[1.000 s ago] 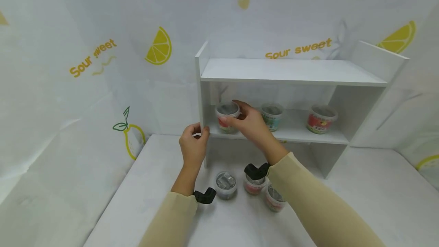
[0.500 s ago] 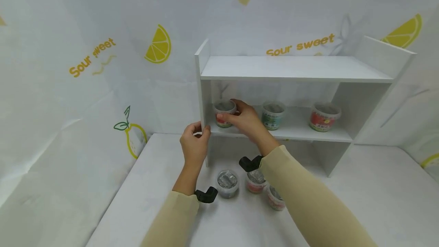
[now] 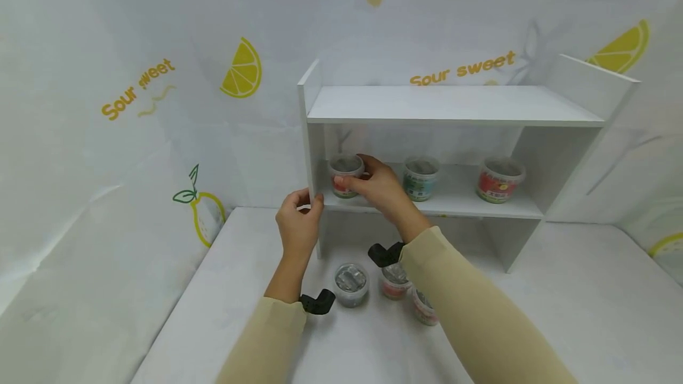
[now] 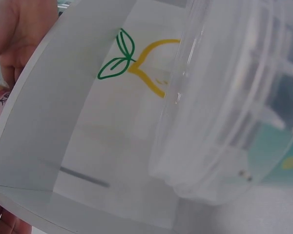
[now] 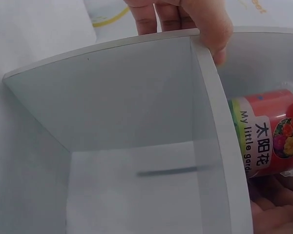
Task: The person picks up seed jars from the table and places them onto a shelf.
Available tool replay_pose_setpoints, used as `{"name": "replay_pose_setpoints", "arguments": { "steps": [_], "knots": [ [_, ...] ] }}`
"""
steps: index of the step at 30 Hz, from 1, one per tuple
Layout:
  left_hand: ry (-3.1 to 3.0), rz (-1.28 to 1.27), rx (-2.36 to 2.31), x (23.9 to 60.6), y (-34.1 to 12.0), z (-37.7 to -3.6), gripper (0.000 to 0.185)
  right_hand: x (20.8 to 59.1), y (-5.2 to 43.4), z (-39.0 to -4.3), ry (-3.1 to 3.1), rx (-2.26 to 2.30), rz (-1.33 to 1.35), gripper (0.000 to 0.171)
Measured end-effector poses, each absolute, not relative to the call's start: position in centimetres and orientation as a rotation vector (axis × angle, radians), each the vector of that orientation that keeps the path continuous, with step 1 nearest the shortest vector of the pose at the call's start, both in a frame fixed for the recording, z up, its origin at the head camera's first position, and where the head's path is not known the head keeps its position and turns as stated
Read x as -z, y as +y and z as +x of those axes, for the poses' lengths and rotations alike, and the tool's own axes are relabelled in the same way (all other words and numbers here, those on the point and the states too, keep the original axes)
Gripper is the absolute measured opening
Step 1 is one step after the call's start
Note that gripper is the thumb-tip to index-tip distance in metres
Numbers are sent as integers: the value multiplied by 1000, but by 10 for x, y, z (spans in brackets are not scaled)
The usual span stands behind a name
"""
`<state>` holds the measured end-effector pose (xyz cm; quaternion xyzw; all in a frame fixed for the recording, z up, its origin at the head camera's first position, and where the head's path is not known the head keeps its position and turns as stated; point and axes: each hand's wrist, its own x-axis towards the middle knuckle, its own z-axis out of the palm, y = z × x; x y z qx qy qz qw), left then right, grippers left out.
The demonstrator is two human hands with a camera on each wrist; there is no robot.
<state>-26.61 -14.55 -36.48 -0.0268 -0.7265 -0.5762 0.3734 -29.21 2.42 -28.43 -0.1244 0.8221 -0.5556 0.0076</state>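
Observation:
In the head view my right hand [image 3: 380, 189] holds a clear plastic cup with a red label [image 3: 341, 186] at the left end of the middle shelf. The label, printed "My little garden", shows on the cup [image 5: 271, 134] in the right wrist view, with my right-hand fingers [image 5: 278, 204] against it. My left hand [image 3: 299, 224] pinches the front edge of the left side panel of the white shelf unit [image 3: 313, 135]. In the right wrist view, the left thumb [image 5: 215, 29] lies over that panel's edge.
On the middle shelf stand a green-labelled cup [image 3: 420, 181] and another red-labelled cup [image 3: 498, 182]. Below, on the white table [image 3: 213, 313], are a foil-topped cup [image 3: 351, 284] and two red-labelled cups [image 3: 395, 286], partly hidden by the right arm.
My right hand has moved the red-labelled cup slightly back and left, away from the shelf's front edge. My left hand keeps its hold on the side panel.

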Motion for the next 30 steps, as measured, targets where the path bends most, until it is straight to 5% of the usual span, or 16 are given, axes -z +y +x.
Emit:
{"name": "replay_pose_setpoints", "arguments": {
  "steps": [17, 30],
  "knots": [
    [-1860, -85, 1482, 366, -146, -266, 19, 285, 36, -279, 2571, 1706, -490, 78],
    [-1850, -88, 1489, 365, -146, -265, 19, 281, 74, -243, 2376, 1734, -452, 85]
  ]
}}
